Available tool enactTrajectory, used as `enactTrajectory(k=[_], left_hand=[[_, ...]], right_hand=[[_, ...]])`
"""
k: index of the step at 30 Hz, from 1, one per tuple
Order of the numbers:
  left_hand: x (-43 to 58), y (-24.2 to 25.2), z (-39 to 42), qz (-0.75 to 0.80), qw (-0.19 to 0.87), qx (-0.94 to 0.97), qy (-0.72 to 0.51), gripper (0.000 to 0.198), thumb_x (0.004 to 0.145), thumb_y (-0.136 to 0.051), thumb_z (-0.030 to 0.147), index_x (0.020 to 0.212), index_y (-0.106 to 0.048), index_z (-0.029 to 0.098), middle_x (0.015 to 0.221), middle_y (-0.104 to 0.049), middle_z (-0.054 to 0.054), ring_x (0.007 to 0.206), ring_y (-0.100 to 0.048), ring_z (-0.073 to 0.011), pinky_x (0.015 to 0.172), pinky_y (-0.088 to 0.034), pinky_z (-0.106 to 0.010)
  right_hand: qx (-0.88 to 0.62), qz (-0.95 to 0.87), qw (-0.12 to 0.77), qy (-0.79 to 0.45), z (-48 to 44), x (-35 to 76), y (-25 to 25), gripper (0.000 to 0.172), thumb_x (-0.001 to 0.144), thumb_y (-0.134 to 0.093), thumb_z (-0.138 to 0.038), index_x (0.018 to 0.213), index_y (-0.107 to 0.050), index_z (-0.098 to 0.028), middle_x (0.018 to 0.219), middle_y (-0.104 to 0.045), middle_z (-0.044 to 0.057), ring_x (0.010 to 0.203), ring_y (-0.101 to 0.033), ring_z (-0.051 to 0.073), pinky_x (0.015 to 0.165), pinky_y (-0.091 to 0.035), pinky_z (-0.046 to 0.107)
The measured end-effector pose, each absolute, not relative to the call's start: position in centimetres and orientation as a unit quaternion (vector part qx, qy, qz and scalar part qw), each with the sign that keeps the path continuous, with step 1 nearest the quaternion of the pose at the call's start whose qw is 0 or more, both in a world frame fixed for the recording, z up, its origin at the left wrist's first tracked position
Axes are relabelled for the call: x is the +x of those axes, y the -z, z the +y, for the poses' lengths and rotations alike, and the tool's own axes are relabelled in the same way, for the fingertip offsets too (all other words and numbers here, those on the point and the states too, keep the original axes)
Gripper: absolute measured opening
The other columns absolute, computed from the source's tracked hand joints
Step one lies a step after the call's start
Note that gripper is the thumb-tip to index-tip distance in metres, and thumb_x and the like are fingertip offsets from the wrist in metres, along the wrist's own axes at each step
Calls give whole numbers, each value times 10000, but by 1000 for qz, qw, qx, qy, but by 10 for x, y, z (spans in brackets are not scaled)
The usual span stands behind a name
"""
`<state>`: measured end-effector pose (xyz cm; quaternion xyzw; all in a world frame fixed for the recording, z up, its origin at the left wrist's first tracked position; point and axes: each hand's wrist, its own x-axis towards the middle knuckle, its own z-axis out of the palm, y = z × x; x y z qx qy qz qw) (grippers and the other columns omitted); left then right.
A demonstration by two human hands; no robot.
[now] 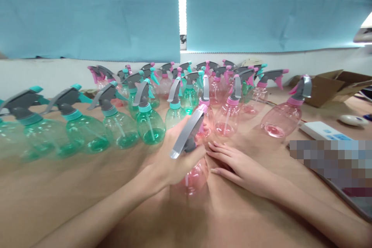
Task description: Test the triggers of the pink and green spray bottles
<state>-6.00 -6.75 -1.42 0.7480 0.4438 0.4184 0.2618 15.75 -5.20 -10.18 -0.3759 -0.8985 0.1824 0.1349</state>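
Note:
My left hand [174,159] is wrapped round the neck of a pink spray bottle [192,180] that stands on the brown table [87,193] in front of me. The bottle's grey trigger head [187,133] sticks up over my knuckles. My right hand [235,164] lies flat on the table just right of the bottle, fingers stretched out and pointing at it, fingertips close to its side. It holds nothing.
Several green spray bottles [148,124] and pink spray bottles [280,114] stand in rows behind, across the table. A white device [322,131] and an open cardboard box [331,85] sit at the right. Blue curtains hang behind.

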Motion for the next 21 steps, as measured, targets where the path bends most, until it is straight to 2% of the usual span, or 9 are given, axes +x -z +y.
enactTrajectory(k=[5,8,11,14,19,21], left_hand=[[-58,19,-67,416,237,762,-436,207,694,-482,115,857,-435,234,694,-461,50,578,-434,-115,571,-402,-269],[-59,23,-67,413,223,766,-438,205,716,-493,107,872,-444,230,713,-476,49,595,-453,-111,583,-398,-266],[-60,25,-68,422,233,764,-428,193,748,-515,120,902,-472,228,738,-503,48,610,-482,-106,589,-408,-258],[-60,25,-67,436,249,756,-420,204,760,-539,140,945,-513,223,766,-525,44,621,-498,-103,596,-428,-252],[-60,25,-66,431,272,754,-414,460,762,-544,132,1206,-530,252,842,-577,36,671,-541,-110,673,-481,-265],[-60,26,-66,431,273,755,-412,506,766,-543,126,1249,-521,274,851,-591,39,674,-547,-110,689,-488,-265]], right_hand=[[-375,-899,137,-180,-52,157,101,573,1013,-412,-508,1443,-490,-137,1541,-415,129,1444,-343,300,1161,-335,523],[-372,-897,151,-185,-52,157,102,554,1006,-437,-503,1447,-492,-171,1539,-422,115,1439,-353,302,1158,-338,528],[-371,-895,163,-188,-52,157,103,543,999,-461,-499,1452,-489,-201,1535,-433,101,1435,-361,303,1159,-337,531],[-371,-896,156,-185,-52,157,103,557,1003,-447,-503,1454,-483,-178,1540,-423,108,1440,-352,300,1163,-331,528],[-373,-899,138,-183,-52,157,101,576,1013,-411,-509,1453,-477,-143,1547,-409,120,1450,-331,297,1166,-325,529],[-373,-898,141,-185,-52,157,100,566,1010,-425,-504,1453,-479,-154,1539,-424,119,1447,-337,300,1164,-325,534]])
